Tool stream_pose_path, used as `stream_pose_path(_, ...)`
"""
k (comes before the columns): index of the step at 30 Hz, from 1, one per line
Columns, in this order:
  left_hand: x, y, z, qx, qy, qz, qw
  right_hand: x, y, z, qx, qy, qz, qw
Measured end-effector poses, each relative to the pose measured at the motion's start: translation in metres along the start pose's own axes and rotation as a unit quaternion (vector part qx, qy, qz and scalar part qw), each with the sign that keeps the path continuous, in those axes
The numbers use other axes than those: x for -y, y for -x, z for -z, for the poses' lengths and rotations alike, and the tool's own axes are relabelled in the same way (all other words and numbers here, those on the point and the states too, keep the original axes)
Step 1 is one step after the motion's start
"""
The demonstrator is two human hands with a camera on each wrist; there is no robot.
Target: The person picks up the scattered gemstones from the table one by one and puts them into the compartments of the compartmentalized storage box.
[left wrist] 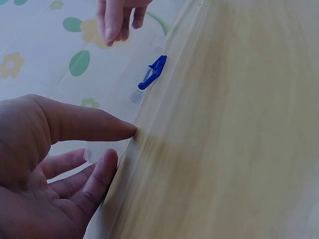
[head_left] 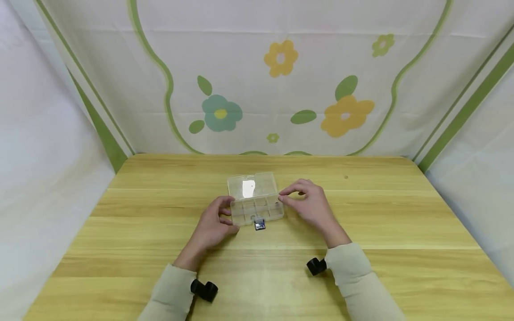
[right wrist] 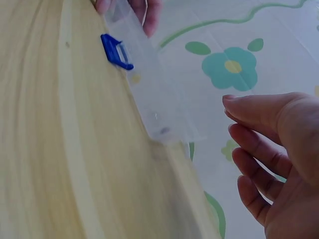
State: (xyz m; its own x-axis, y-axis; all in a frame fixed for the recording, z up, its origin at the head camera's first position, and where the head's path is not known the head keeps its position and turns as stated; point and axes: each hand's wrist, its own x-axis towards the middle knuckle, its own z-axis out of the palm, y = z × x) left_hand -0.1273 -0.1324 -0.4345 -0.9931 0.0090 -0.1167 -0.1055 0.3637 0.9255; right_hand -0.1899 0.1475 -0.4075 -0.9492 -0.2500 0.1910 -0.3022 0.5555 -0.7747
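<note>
Two hands work at one clear plastic box (head_left: 255,201) that sits near the middle of the wooden bench (head_left: 381,223). On the person's left, the left hand (head_left: 214,223) grasps the box's left end, thumb and fingers curled against it. Just beside the right end, the right hand (head_left: 309,203) hovers with loosely bent fingers and grips nothing; whether its fingertips touch the box cannot be told.

Of the box there is one, see-through and nearly colourless, with its lid (head_left: 252,183) swung up and back. Thin walls split the tray into small compartments, but how many is hard to count. One blue latch (head_left: 259,225) hangs at its front edge.

From the left wrist view the box is only a faint, blurred edge with the blue latch (left wrist: 153,72) showing. A small dark speck lies in the compartment at the right end; what it is cannot be made out.
</note>
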Motion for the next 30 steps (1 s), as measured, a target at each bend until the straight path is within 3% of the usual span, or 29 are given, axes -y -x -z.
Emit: stream_pose_path(30, 0.001, 0.001, -0.001, 0.001, 0.01, 0.006, 0.9999, -0.07, 0.038, 0.083, 0.006, 0.054, -0.122, 0.991)
